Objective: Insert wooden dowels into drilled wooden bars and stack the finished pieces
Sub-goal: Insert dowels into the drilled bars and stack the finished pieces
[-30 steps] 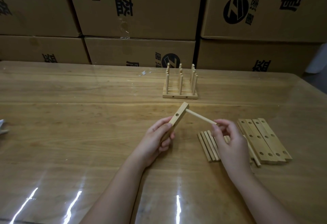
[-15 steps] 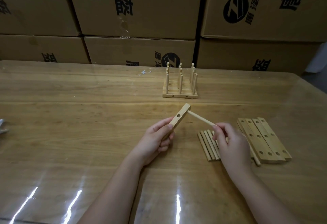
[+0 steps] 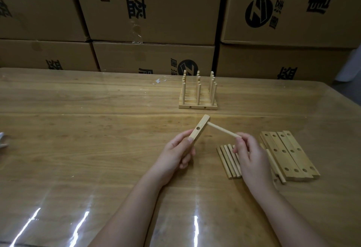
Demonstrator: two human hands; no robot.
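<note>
One dowel [image 3: 222,129] pinched at its near end by right hand [image 3: 252,159], far tip meeting upper end of bar [image 3: 200,129] gripped by left hand [image 3: 175,155]; long axis crosswise to bar, pointing up-left from pinch.

Table [image 3: 97,149]: light wood under a glossy clear cover.
Far middle: finished pieces [image 3: 197,107] side by side, pegs upright.
Near right: loose dowels [image 3: 227,162] in a row; drilled bars [image 3: 289,155] to their right.

Warehouse/storeroom: stacked printed cartons [image 3: 148,8] behind a wooden worktable [image 3: 82,129].
</note>
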